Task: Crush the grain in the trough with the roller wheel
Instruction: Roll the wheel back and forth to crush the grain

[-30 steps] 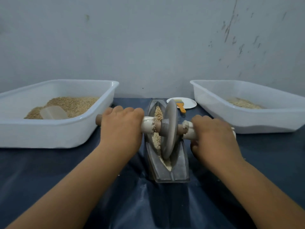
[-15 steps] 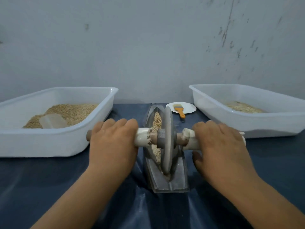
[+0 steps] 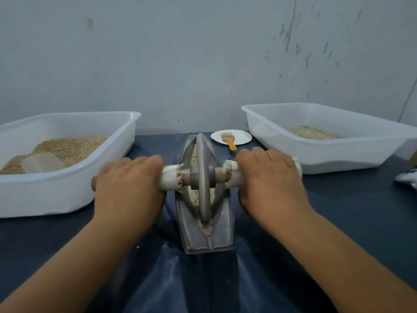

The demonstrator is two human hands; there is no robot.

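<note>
Between my hands, the roller wheel point(image 3: 202, 177) is standing across the trough point(image 3: 222, 224); my left hand point(image 3: 128, 186) and right hand point(image 3: 269, 184) are gripping its axle, trough running straight away from me.

Pale grey wall point(image 3: 203, 53) behind, scuffed with dark marks at upper right; dark blue cloth point(image 3: 349, 211) covered table.

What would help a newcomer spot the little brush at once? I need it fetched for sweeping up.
Start at the metal trough in the middle of the dark table. At its far end, just right, sits a small white plate. The brush lies on it, its orange handle the only bright colour here.
</note>
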